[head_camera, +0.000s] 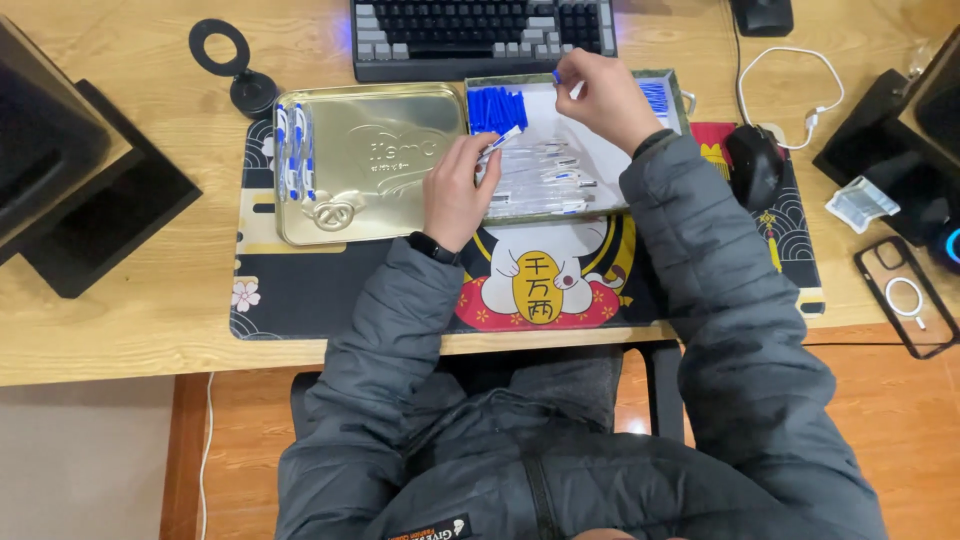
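Pen barrel (500, 140), clear with a blue tip, sits pinched in the fingers of the left hand (455, 190), just above the near-left part of a shallow tray (680, 100) on the counter (130, 320). The right hand (605, 95) is raised over the middle of that tray, its fingertips closed on a small blue pen cap (556, 76). Inside the tray, a bunch of blue caps (497, 108) lies at the far-left corner, more blue pieces (655, 95) lie at the far-right side, and a row of clear pen barrels (545, 180) lies along the near side, partly hidden by the left hand.

Left of the tray lies a gold tin lid (370, 170) with a few finished pens (295, 150) resting along its left edge. Both stand on a patterned desk mat (540, 290) with a cat figure. A keyboard (480, 35) lies beyond the tray, a black mouse (753, 165) to its right, and a clear phone case (905, 295) near the counter's right edge.
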